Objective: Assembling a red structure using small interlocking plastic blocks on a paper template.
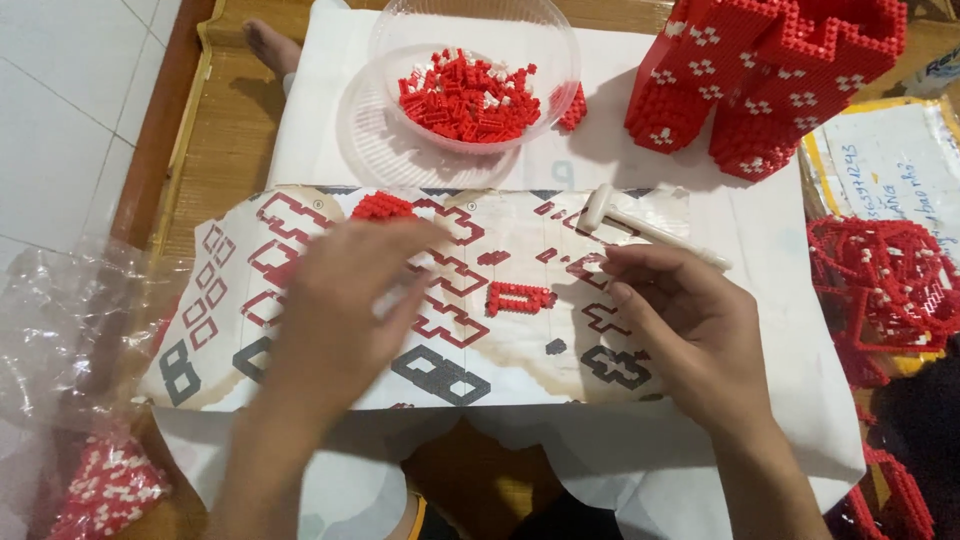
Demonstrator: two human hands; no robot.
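Two hands hover over the instruction sheet (pixel 300 215): left hand (pixel 345 300) blurred, grip unclear; right hand (pixel 680 320) curled beside the small white hammer (pixel 640 225). Red brick piece (pixel 518 297) lies between; pressing squarely looks wise.

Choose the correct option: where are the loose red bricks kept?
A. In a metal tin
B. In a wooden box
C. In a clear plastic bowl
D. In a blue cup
C: the loose red bricks lie heaped in a clear plastic bowl at the far side of the printed sheet.
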